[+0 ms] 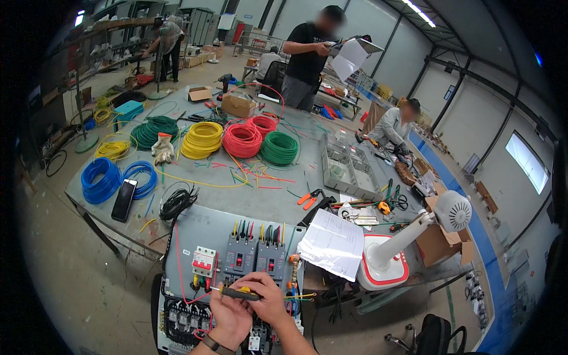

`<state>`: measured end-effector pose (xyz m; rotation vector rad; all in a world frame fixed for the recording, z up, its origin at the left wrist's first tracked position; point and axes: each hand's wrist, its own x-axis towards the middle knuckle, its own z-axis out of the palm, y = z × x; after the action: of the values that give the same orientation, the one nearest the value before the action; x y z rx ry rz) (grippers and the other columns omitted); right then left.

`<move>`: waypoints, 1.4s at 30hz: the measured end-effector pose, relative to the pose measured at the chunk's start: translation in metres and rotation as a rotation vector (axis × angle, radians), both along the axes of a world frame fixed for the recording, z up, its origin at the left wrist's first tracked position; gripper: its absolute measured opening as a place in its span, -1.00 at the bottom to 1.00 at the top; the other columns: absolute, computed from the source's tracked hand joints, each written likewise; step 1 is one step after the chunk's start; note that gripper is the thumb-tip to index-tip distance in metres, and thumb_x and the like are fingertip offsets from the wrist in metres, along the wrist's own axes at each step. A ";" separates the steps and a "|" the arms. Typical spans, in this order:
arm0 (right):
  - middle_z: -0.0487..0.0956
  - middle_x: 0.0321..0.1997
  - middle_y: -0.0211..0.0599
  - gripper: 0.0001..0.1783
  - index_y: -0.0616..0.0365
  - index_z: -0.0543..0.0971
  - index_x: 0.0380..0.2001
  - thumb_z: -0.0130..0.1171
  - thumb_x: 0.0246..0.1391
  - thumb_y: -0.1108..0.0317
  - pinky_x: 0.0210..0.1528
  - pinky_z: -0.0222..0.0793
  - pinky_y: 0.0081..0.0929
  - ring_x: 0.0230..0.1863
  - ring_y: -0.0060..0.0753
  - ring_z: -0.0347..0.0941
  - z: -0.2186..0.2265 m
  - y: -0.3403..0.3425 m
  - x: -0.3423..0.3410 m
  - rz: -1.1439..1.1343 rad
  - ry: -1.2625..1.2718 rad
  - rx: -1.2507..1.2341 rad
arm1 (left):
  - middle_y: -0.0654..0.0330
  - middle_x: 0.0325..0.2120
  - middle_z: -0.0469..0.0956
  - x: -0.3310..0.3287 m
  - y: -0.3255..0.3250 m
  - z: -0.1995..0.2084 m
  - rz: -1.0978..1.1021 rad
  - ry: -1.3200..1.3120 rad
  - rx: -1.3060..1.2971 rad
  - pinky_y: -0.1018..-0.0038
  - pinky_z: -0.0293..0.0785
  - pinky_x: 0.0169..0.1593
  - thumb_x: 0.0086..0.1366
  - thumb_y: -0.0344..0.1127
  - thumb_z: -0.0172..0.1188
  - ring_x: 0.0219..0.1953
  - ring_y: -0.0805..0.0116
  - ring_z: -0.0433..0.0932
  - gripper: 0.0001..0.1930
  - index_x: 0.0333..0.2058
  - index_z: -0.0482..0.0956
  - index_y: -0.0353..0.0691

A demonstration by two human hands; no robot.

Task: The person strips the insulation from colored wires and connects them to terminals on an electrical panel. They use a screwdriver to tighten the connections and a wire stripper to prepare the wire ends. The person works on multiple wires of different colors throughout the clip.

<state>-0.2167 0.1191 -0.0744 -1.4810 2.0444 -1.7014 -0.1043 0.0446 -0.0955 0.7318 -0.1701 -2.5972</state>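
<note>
We face a panel (207, 232) at the near edge of a table (275, 201), a phone (123, 201) to the panel's left, a fan (384, 260) to its right, papers (332, 242) between panel and fan. Farther back, wire coils (201, 146) lie on the table, a glove (163, 149) among them, a tray (355, 188) to their right.

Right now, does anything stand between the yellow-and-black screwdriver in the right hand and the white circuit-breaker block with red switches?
Yes, in this view: a short red wire end sits between the lower edge of the block and the tip of the screwdriver.
</note>
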 end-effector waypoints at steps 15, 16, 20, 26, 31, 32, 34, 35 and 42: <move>0.71 0.00 -0.15 -0.72 0.24 0.77 0.02 0.38 0.24 0.55 -0.01 0.61 -0.37 0.01 -0.21 0.68 -0.002 -0.001 -0.001 0.025 0.068 -0.031 | 0.17 -0.04 0.62 -0.003 0.002 0.021 0.004 -0.059 -0.043 0.33 0.44 0.11 0.45 0.30 0.02 -0.02 0.27 0.55 -0.36 0.12 0.58 -0.17; 0.71 -0.02 -0.15 -0.72 0.23 0.76 0.00 0.37 0.22 0.56 -0.02 0.61 -0.34 -0.02 -0.19 0.68 -0.003 0.000 -0.002 0.012 0.040 -0.008 | 0.17 -0.05 0.61 -0.004 0.004 0.023 0.022 -0.054 -0.034 0.33 0.44 0.11 0.45 0.30 0.02 -0.01 0.28 0.55 -0.36 0.12 0.58 -0.17; 0.71 -0.01 -0.14 -0.70 0.21 0.77 0.00 0.36 0.19 0.57 -0.03 0.62 -0.34 -0.05 -0.18 0.69 -0.016 0.005 -0.001 -0.049 -0.115 0.038 | 0.17 -0.04 0.61 -0.001 0.003 0.017 0.032 -0.049 0.010 0.34 0.44 0.12 0.44 0.30 0.03 0.00 0.27 0.54 -0.35 0.14 0.57 -0.18; 0.70 0.04 -0.12 -0.73 0.20 0.78 -0.01 0.38 0.22 0.55 -0.03 0.62 -0.37 -0.05 -0.20 0.70 -0.023 0.005 -0.003 -0.072 -0.102 0.023 | 0.18 -0.03 0.63 -0.003 0.004 0.032 0.025 -0.077 -0.017 0.32 0.45 0.14 0.47 0.30 0.01 0.01 0.27 0.55 -0.34 0.14 0.58 -0.21; 0.69 -0.06 -0.21 -0.77 0.18 0.80 -0.05 0.40 0.23 0.53 -0.05 0.62 -0.40 -0.10 -0.31 0.69 -0.015 -0.003 0.000 -0.058 0.052 -0.003 | 0.18 -0.04 0.64 -0.001 0.005 0.010 0.058 -0.008 0.000 0.32 0.46 0.15 0.48 0.29 0.00 0.01 0.26 0.57 -0.33 0.15 0.54 -0.25; 0.70 -0.08 -0.22 -0.77 0.19 0.80 -0.05 0.41 0.23 0.53 -0.06 0.62 -0.40 -0.12 -0.33 0.70 -0.013 -0.002 0.002 -0.084 0.001 0.030 | 0.18 -0.04 0.63 0.000 0.005 0.012 0.053 -0.002 -0.006 0.32 0.46 0.15 0.49 0.29 0.00 0.02 0.25 0.57 -0.33 0.15 0.53 -0.25; 0.72 -0.11 -0.24 -0.77 0.20 0.80 -0.05 0.42 0.23 0.53 -0.09 0.63 -0.40 -0.15 -0.36 0.71 -0.004 0.001 0.006 -0.135 -0.100 0.095 | 0.18 -0.04 0.63 -0.001 0.004 0.020 0.057 -0.044 0.024 0.31 0.46 0.16 0.49 0.29 0.00 0.01 0.26 0.57 -0.34 0.15 0.53 -0.24; 0.73 -0.11 -0.24 -0.76 0.21 0.80 -0.04 0.41 0.23 0.54 -0.10 0.63 -0.41 -0.17 -0.36 0.72 -0.004 0.002 0.006 -0.154 -0.092 0.072 | 0.17 -0.04 0.63 -0.001 0.004 0.025 0.056 -0.063 0.038 0.31 0.45 0.16 0.49 0.28 0.00 0.01 0.26 0.57 -0.34 0.15 0.52 -0.24; 0.78 0.03 -0.12 -0.79 0.24 0.78 -0.03 0.30 0.31 0.54 -0.04 0.65 -0.41 -0.14 -0.28 0.75 -0.011 0.004 0.001 -0.101 -0.136 0.067 | 0.13 0.01 0.62 -0.001 0.005 0.032 0.058 -0.076 -0.006 0.32 0.45 0.16 0.50 0.28 -0.03 0.03 0.26 0.56 -0.33 0.14 0.53 -0.26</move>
<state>-0.2153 0.1227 -0.0857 -1.2263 2.1141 -1.7002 -0.1056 0.0496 -0.0632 0.8214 -0.1762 -2.5149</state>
